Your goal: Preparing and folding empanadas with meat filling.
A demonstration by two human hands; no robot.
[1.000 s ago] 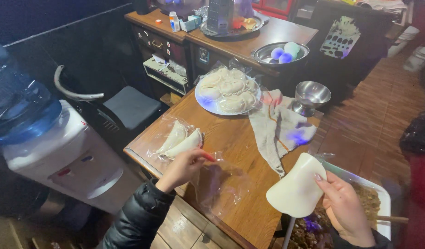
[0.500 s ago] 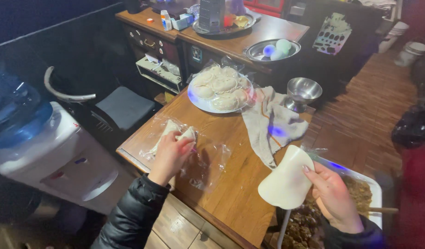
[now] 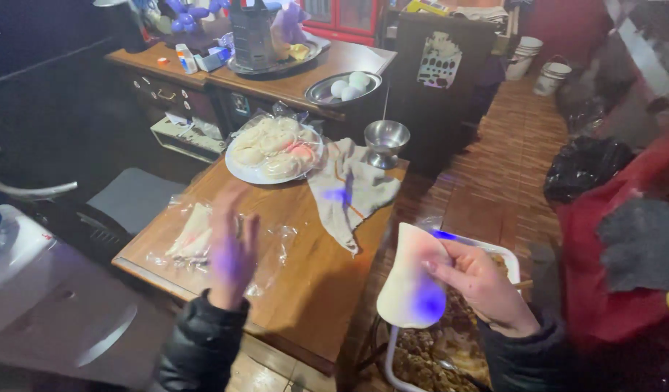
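Glossy wood table (image 3: 327, 268), matt dough sheet (image 3: 410, 290)

Right hand (image 3: 483, 287) pinches white dough sheet (image 3: 413, 283) above filling tray (image 3: 498, 255). Left hand (image 3: 233, 250), blurred, open over plastic wrap (image 3: 276, 243) on wooden table (image 3: 312, 268), near folded dumplings (image 3: 193, 236).

Both arms wear a black puffy jacket with a slightly shiny, padded fabric. The left hand (image 3: 233, 250), at lower left of the frame, is bare and blurred; its sleeve ends in a gathered cuff at the wrist. The right hand (image 3: 479, 279), at lower right, is also bare, without rings or glove, with the same dark cuff
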